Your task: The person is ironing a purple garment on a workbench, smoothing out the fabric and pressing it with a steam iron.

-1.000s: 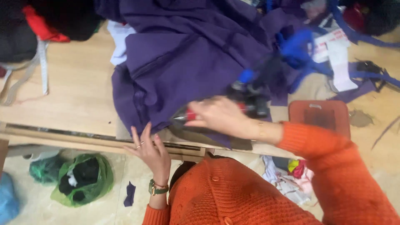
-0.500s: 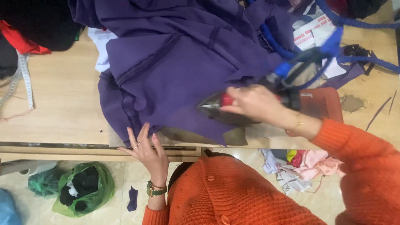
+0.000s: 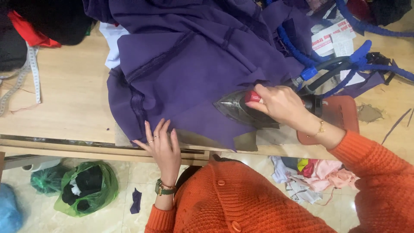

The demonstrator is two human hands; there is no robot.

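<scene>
Hard to make out: the iron's soleplate and rear, hidden under the right hand and the folds of purple fabric. Top of the fabric cut off by the upper edge; right forearm cut off at the right edge in an orange sleeve.

Right fingers clenched round the iron's red handle, iron resting on the fabric's lower right part, nose pointing left. Left hand at the fabric's lower hem, left of the iron, fingers released and spread flat, pressing the cloth edge to the tabletop.

Just right of the iron, a brown rest pad, partly covered by the wrist. Above and right of the iron, blue-wrapped hoses looping over paper slips. Well left of the iron, a measuring tape beside black and red cloth. Below the tabletop, left of the iron, a green bag on the floor; below the iron's right, scraps of cloth.
</scene>
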